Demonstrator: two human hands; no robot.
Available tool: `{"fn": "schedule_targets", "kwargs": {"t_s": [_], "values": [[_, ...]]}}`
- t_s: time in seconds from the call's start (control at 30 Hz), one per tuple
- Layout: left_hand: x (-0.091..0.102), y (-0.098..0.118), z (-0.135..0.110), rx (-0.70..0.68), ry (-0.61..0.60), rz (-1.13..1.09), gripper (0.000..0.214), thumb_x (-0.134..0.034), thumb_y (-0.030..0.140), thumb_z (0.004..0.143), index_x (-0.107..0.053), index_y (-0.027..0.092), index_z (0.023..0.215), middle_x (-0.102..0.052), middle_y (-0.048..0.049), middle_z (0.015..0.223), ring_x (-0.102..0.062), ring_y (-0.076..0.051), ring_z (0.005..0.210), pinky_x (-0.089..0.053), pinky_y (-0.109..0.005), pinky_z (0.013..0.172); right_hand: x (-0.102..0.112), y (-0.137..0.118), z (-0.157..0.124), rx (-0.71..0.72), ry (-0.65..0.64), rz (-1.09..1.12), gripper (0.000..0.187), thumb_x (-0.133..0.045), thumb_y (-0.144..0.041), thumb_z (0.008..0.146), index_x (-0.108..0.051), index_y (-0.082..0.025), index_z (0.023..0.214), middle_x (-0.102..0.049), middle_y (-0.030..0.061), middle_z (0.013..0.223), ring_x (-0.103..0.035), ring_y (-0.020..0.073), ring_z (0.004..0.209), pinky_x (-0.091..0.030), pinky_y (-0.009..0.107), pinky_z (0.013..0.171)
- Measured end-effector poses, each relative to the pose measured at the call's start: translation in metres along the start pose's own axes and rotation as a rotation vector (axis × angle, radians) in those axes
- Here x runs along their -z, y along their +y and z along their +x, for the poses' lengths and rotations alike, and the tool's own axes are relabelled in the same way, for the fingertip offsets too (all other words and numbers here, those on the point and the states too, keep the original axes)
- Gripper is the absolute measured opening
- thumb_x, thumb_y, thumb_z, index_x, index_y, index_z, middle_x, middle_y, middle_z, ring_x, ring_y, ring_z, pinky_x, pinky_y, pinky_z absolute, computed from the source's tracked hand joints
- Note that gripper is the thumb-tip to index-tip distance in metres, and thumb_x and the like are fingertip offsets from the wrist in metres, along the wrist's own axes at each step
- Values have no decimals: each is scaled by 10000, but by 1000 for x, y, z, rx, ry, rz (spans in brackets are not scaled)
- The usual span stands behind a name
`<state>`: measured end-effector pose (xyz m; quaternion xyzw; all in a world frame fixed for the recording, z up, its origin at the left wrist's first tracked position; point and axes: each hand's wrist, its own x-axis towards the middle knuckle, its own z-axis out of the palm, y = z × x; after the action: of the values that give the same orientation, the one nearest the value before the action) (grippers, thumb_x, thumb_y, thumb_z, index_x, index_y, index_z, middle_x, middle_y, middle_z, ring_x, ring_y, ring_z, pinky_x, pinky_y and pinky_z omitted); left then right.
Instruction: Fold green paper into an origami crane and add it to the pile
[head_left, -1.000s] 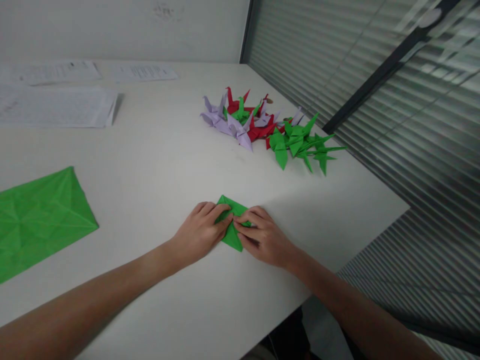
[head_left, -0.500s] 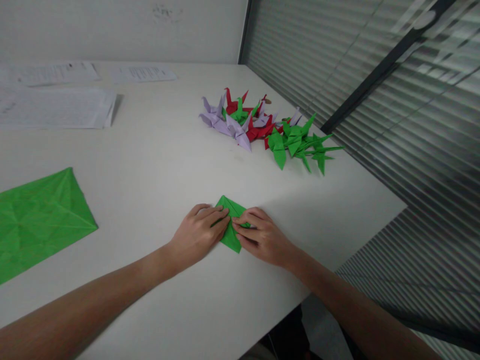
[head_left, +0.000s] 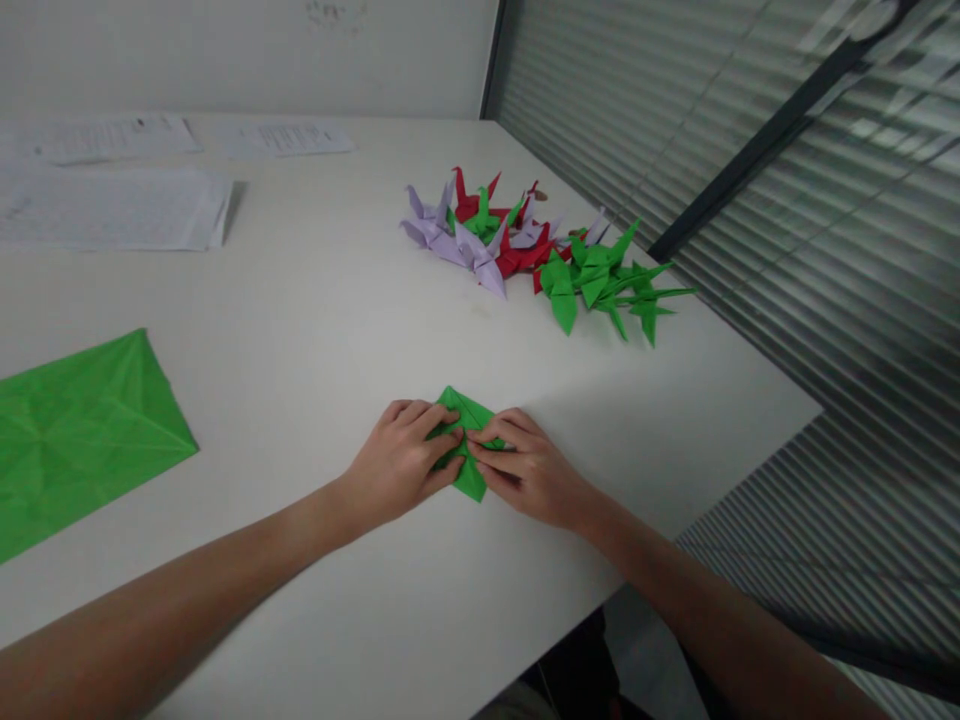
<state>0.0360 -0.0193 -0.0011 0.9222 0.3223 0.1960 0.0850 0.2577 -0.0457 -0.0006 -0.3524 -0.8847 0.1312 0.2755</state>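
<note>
A small folded green paper lies flat on the white table near its front edge. My left hand presses on the paper's left half with fingers curled together. My right hand presses on its right half, fingertips meeting the left hand's at the centre crease. Most of the paper is hidden under both hands; only its far tip and near corner show.
A pile of folded paper cranes in lilac, red and green sits further back right. A creased green sheet lies at the left. Printed white papers are at the back left. Window blinds run along the table's right edge.
Both hands stay on the green paper; the fingers have drawn slightly closer over its centre. The view has shifted a little.
</note>
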Motion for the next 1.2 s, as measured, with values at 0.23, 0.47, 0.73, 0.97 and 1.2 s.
{"fn": "schedule_targets", "kwargs": {"t_s": [0.23,0.47,0.73,0.97,1.2], "values": [[0,1,1,11,12,-1,230,-556,347,942,-719,187,964,-614,-100,1257,-580,-256,1057,-441,-441,898,0,0,1,5,2,-2,179,-565,-168,906,-698,-195,1023,-653,79,967,-525,226,987,-505,438,885],[0,-1,3,-42,2,61,264,-534,369,952,-705,182,1027,-658,-92,1227,-598,-252,1021,-445,-435,867,0,0,0,11,-15,-22,197,-569,-156,895,-689,-192,1047,-666,79,983,-538,229,999,-500,438,891],[3,-4,6,-14,-14,29,380,-557,358,935,-593,146,1249,-677,-106,1190,-603,-248,1023,-418,-424,895,1,-2,1,12,-11,-27,207,-567,-144,889,-686,-199,1049,-676,76,998,-538,231,1002,-501,442,891],[4,-7,8,-1,-50,-40,281,-466,265,971,-691,198,1126,-628,-103,1202,-566,-243,1001,-419,-449,874,1,-2,0,11,-6,-20,217,-575,-147,884,-686,-198,1063,-675,81,1009,-537,231,1009,-500,443,898],[-3,-9,9,-180,33,-15,304,-468,166,950,-629,107,1201,-616,-157,1271,-533,-277,1229,-454,-496,1035,1,-3,2,5,1,-23,229,-561,-136,884,-689,-206,1061,-678,80,1014,-542,235,1001,-503,455,891]]}}
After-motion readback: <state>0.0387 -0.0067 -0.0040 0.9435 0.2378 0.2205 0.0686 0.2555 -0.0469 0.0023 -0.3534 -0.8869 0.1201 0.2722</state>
